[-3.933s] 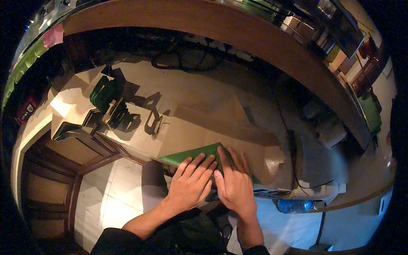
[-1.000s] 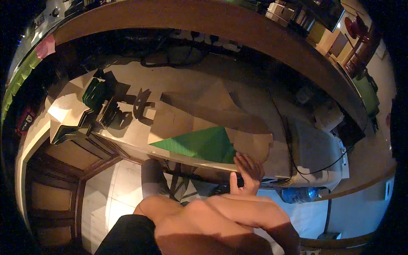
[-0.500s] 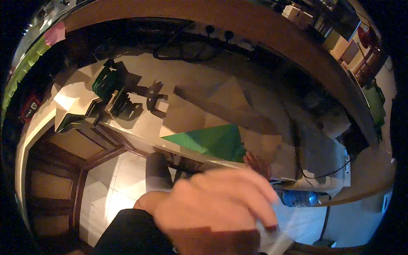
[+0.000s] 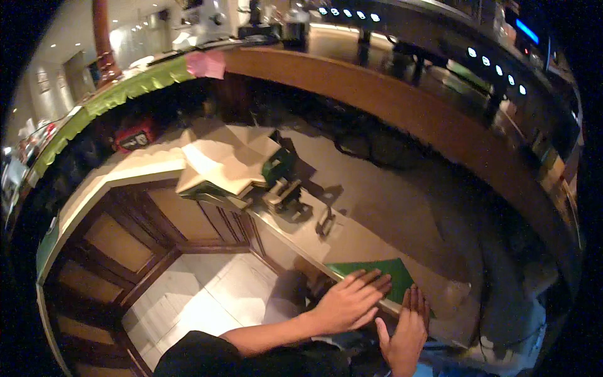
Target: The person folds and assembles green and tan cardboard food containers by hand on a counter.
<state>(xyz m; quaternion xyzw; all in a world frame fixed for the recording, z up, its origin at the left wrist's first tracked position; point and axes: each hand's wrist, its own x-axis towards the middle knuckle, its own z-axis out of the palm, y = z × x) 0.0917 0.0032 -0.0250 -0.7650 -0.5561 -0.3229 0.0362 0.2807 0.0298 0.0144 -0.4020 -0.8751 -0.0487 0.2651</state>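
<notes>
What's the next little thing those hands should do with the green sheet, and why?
Perhaps slide the left hand toward the left tip of the green sheet, smoothing as it goes: its fingers lie over the middle and the right hand is at the right end, while that left tip is uncovered.

No readable lettering — the pale marking (image 4: 132, 139) on the red item (image 4: 144, 132) is blurred.

The sheet (image 4: 397, 271) lies on the counter (image 4: 380, 229), right of what seems a card stack (image 4: 232, 158).
</notes>
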